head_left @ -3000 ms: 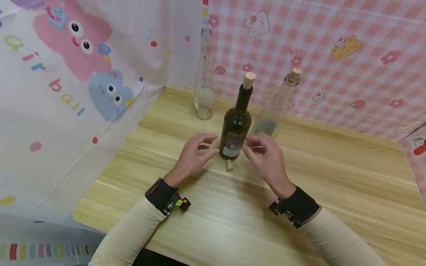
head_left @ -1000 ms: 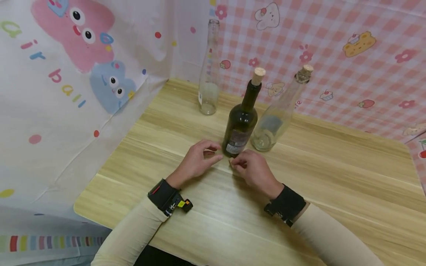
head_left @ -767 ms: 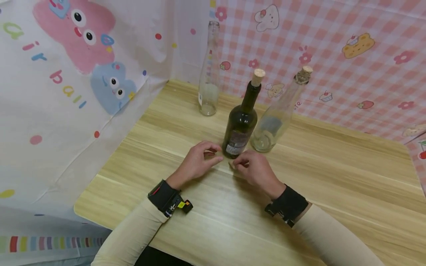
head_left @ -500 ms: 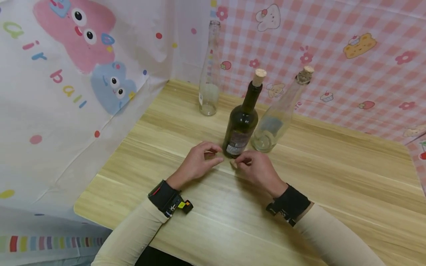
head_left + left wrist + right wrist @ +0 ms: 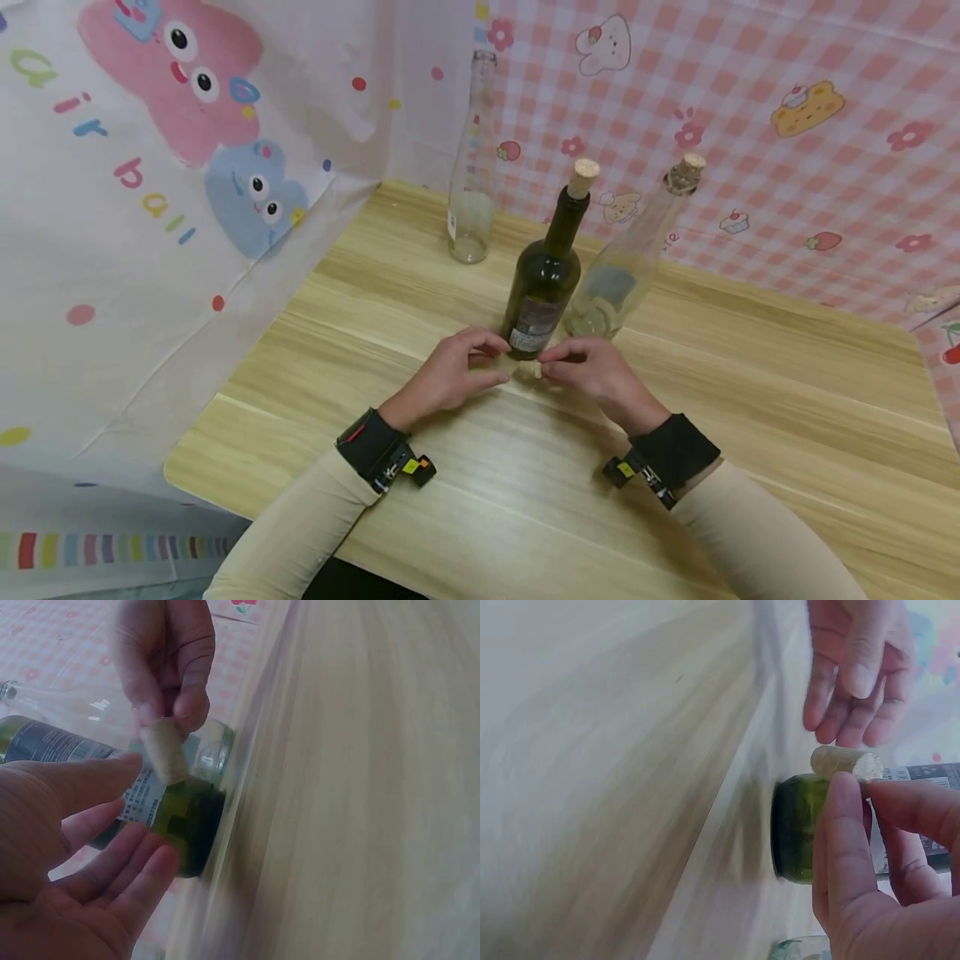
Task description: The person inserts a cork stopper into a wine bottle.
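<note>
My right hand (image 5: 603,379) pinches a small cork (image 5: 844,763) between thumb and fingertips, in front of the dark green wine bottle (image 5: 542,283). In the left wrist view this cork juts from the right fingertips (image 5: 191,709) toward my left hand. My left hand (image 5: 455,371) lies just left of it, fingers and thumb apart, holding nothing. The wine bottle stands upright with another cork (image 5: 582,179) in its mouth, most of that cork showing above the rim. Part of its base is close behind both hands.
A clear glass bottle (image 5: 622,267) with a cork (image 5: 692,165) in its neck stands right of the wine bottle. Another clear bottle (image 5: 470,221), uncorked, stands farther back on the left. The wooden table (image 5: 750,392) meets patterned cloth at the back and left.
My right hand has come to the cork that stood on the table before the wine bottle and pinched it. The cork now lies sideways in the fingers. My left hand has edged slightly right.
</note>
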Available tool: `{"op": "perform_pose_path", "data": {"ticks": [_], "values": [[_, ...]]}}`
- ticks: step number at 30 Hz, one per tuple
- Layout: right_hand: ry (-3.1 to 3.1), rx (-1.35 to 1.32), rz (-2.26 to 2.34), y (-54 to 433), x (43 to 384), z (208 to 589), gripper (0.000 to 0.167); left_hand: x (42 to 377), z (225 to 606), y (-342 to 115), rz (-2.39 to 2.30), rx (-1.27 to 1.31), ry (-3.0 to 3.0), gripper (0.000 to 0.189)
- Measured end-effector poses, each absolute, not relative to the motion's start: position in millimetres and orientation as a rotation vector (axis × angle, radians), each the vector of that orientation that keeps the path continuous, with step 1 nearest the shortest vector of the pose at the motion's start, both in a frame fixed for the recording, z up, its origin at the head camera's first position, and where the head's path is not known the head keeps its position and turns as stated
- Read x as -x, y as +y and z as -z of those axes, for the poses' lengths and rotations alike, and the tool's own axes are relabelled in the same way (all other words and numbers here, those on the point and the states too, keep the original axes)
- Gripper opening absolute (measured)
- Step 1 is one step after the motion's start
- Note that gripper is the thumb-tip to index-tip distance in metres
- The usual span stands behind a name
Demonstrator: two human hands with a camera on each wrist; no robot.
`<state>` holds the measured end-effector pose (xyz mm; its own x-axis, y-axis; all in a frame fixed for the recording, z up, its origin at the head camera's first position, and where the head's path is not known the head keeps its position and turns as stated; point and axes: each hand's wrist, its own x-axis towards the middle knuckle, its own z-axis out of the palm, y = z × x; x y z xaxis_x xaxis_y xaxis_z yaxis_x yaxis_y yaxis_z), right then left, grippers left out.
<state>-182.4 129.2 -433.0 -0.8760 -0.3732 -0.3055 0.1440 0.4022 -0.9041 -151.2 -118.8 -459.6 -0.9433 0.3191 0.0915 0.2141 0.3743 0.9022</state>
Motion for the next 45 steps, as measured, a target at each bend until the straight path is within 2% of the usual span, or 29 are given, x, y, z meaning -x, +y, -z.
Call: {"op": "perform_pose_path", "data": {"ticks": [3,7,13,19,23,28,34,45], "values": [[2.007,0.101,1.616,132,181,431,0.024,152,460,-114,-1.663,-0.490,2.478,0.041],[1.727,-0.031,1.800,135,179,431,0.012,153,461,-107,-1.683,-0.500,2.448,0.041],[1.435,-0.072,1.940,137,177,434,0.028,153,461,-100,-1.726,-0.537,2.441,0.034],[1.394,-0.065,1.953,137,175,436,0.031,151,461,-98,-1.740,-0.546,2.466,0.024],[1.455,-0.063,1.948,136,173,436,0.026,149,461,-97,-1.727,-0.544,2.494,0.022],[1.729,-0.045,1.884,134,168,434,0.011,147,459,-98,-1.716,-0.528,2.534,0.022],[2.036,0.075,1.815,129,159,427,0.037,146,456,-98,-1.724,-0.510,2.543,0.021],[2.421,0.403,1.626,119,146,421,0.037,142,454,-97,-1.698,-0.544,2.559,0.022]]}}
